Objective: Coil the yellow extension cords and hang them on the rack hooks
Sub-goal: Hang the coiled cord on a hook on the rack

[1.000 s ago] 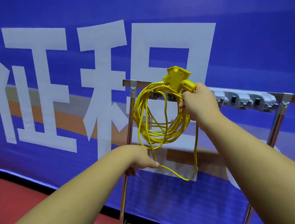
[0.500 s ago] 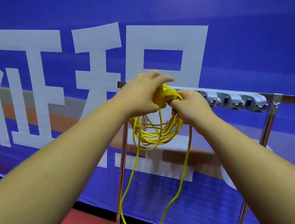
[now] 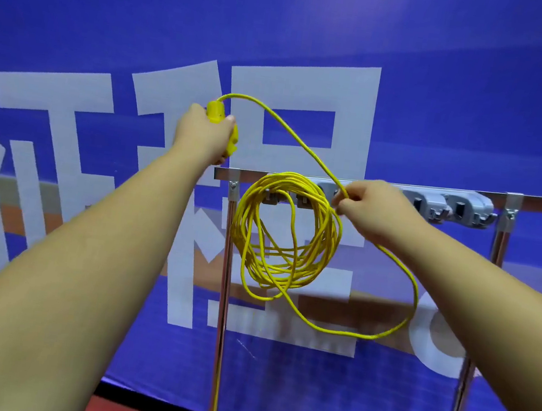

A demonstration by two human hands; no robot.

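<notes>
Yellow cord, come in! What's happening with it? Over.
Left hand grips socket end, held high. Right hand pinches cord at the rack. Coil hangs by left hooks, one loop drooping loose. Nothing blocking.

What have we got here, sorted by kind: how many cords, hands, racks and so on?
cord: 1
Hands: 2 (left hand, right hand)
rack: 1
banner: 1
Total: 5
The rack's hooks are left out, since the cord hides some of them.
</notes>
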